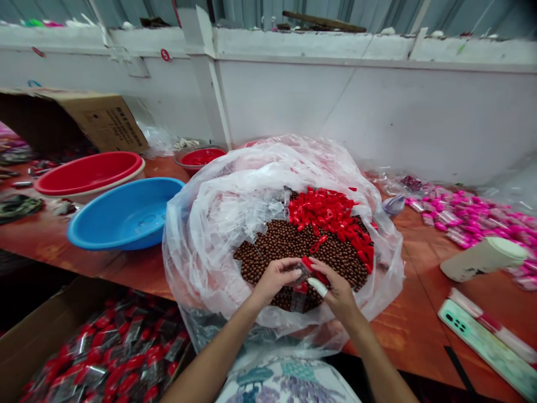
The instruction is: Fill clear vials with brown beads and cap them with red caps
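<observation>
Over a heap of small brown balls (277, 240), my left hand (274, 278) pinches a small clear plastic container (302, 271) by its side. My right hand (335, 286), its thumb wrapped in white, closes on the red cap (308, 262) at the container's upper end. The fingers hide part of both pieces. Just below lies another clear container with a red top (299, 296). Red plastic caps (323, 210) are piled on the far right of the balls, and clear empty containers (247, 212) on the far left, all inside a large translucent plastic bag (201, 263).
A blue basin (121, 218) and a red basin (90, 173) stand left of the bag. Lower left, a cardboard box (37, 330) holds many red-capped containers. On the right are a cream cup (482, 260), a phone (486, 341) and pink-capped pieces (465, 210).
</observation>
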`<state>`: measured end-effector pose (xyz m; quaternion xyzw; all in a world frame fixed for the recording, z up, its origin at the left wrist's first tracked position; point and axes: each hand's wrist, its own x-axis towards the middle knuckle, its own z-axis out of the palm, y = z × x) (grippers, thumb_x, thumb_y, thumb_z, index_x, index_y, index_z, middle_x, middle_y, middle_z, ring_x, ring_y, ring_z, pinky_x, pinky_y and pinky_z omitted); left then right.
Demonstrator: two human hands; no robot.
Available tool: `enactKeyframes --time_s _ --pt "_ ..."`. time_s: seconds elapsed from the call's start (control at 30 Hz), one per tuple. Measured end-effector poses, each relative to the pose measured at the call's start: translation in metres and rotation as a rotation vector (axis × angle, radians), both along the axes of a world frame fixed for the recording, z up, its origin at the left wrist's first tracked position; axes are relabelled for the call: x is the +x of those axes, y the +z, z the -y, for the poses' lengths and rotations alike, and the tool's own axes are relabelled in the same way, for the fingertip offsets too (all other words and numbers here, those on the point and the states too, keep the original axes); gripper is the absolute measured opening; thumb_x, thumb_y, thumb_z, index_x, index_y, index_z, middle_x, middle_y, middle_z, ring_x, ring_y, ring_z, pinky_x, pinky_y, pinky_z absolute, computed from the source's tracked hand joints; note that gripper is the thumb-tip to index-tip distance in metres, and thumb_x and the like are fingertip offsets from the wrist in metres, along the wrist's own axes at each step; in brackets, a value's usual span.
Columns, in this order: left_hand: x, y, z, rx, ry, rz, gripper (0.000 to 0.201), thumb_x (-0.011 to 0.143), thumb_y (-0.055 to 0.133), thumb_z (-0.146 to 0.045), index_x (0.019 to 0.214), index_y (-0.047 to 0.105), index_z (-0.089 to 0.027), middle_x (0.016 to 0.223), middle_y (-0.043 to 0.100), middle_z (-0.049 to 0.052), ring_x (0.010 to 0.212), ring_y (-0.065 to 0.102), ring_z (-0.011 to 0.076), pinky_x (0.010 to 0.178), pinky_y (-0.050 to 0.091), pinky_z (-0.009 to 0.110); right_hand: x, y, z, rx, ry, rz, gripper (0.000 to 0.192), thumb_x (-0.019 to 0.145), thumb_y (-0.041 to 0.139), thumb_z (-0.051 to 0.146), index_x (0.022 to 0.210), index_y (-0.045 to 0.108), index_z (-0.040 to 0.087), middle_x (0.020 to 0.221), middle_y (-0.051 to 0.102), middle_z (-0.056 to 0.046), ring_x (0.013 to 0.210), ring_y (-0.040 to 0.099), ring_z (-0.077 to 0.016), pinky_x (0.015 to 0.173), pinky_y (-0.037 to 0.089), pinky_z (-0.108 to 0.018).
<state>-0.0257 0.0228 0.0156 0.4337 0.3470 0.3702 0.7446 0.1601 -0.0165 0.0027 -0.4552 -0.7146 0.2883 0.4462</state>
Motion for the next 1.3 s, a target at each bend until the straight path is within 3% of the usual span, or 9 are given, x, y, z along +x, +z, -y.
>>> enactKeyframes --time_s 0.23,0.4,0.67,0.8,0.97,1.07,1.17,1.3 --pt "-0.006 0.008 0.02 0.057 -0.043 -0.034 0.042 0.065 0.071 -0.031 0.102 0.064 -0.014 0.09 0.066 0.007 0.071 0.061 0.0169 0.063 0.051 0.03 0.0 0.007 0.015 0.083 0.044 0.066 0.035 0.084 0.048 0.018 0.116 0.053 0.028 0.119 0.058 -0.005 0.11 0.053 -0.0183 0.096 0.041 -0.039" --pt "0.0 0.013 0.036 0.112 0.023 -0.019 0.041 0.065 0.07 -0.031 0.102 0.064 -0.014 0.092 0.064 0.007 0.073 0.059 0.0165 0.06 0.049 0.026 -0.009 0.015 0.028 0.124 -0.067 0.249 0.057 0.076 0.061 0.027 0.129 0.041 0.025 0.118 0.054 -0.008 0.107 0.053 -0.0211 0.09 0.045 -0.035" --pt "0.004 0.004 0.048 0.119 0.089 -0.039 0.035 0.063 0.07 -0.025 0.096 0.066 -0.014 0.082 0.064 0.004 0.064 0.055 0.0116 0.055 0.044 0.02 -0.021 0.013 0.041 0.211 -0.123 0.306 0.054 0.073 0.062 0.02 0.125 0.045 0.025 0.114 0.055 -0.007 0.104 0.054 -0.0218 0.09 0.045 -0.036" --pt "-0.002 0.004 0.052 0.099 0.067 -0.061 0.035 0.064 0.07 -0.026 0.096 0.065 -0.012 0.08 0.062 0.005 0.061 0.055 0.0118 0.05 0.043 0.02 -0.026 0.009 0.043 0.179 -0.106 0.232 0.052 0.072 0.061 0.017 0.122 0.048 0.025 0.114 0.055 -0.007 0.105 0.053 -0.0213 0.089 0.045 -0.037" --pt "-0.006 0.014 0.054 0.076 0.052 0.027 0.052 0.067 0.069 -0.027 0.116 0.054 -0.019 0.09 0.06 0.005 0.072 0.058 0.0157 0.056 0.05 0.026 -0.025 0.013 0.043 -0.053 -0.007 -0.041 0.054 0.073 0.063 0.024 0.124 0.046 0.027 0.121 0.053 -0.006 0.109 0.051 -0.0205 0.091 0.043 -0.036" --pt "-0.007 0.016 0.053 0.046 0.061 0.046 0.055 0.068 0.068 -0.027 0.12 0.05 -0.021 0.094 0.058 0.005 0.08 0.059 0.0175 0.062 0.053 0.031 -0.021 0.01 0.04 -0.26 -0.168 -0.375 0.045 0.077 0.058 0.035 0.12 0.047 0.023 0.1 0.062 -0.006 0.084 0.062 -0.019 0.066 0.052 -0.031" --pt "-0.007 0.015 0.05 0.012 0.06 0.05 0.052 0.066 0.07 -0.027 0.114 0.053 -0.02 0.095 0.058 0.006 0.083 0.059 0.0192 0.065 0.054 0.034 -0.017 0.005 0.037 -0.364 -0.349 -0.578 0.038 0.075 0.058 0.044 0.105 0.055 0.019 0.078 0.063 -0.003 0.064 0.061 -0.0174 0.05 0.049 -0.027" --pt "-0.003 0.012 0.044 -0.039 0.036 0.083 0.042 0.073 0.063 -0.036 0.11 0.054 -0.02 0.096 0.06 0.008 0.083 0.061 0.0203 0.064 0.053 0.036 -0.019 0.004 0.034 -0.267 -0.351 -0.459 0.046 0.077 0.057 0.043 0.116 0.052 0.021 0.108 0.062 -0.008 0.095 0.059 -0.0218 0.075 0.05 -0.035"
